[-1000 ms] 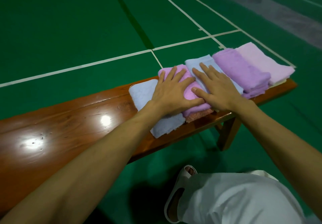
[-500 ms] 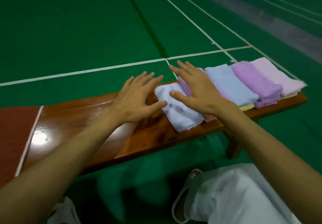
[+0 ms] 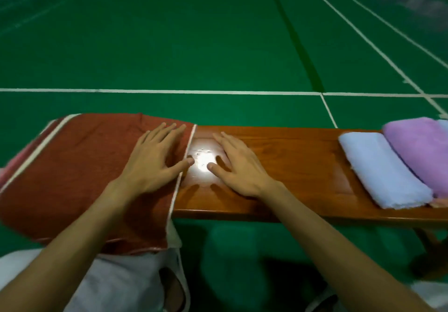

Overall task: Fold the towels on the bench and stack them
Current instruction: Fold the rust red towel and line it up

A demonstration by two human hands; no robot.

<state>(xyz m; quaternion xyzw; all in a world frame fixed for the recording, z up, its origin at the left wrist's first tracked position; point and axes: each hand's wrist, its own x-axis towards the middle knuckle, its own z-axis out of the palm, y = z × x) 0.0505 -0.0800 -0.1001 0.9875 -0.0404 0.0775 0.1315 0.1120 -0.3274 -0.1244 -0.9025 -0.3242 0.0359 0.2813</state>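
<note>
A rust-red towel (image 3: 80,166) with a white border lies spread over the left part of the wooden bench (image 3: 298,166) and hangs over its front edge. My left hand (image 3: 155,161) lies over this towel near its right border, fingers straight. My right hand (image 3: 237,163) is over the bare wood just right of that border, fingers spread. At the far right lie folded towels side by side: a pale blue one (image 3: 383,168) and a purple one (image 3: 421,146).
A pink towel edge (image 3: 9,168) peeks out at the far left under the red one. Green court floor (image 3: 194,45) with white lines lies beyond the bench. My white-clad knees (image 3: 116,285) are below the bench's front edge.
My view and both hands have swung left, away from the folded towels. The hands left the pink folded towel and now lie at the red towel's right border.
</note>
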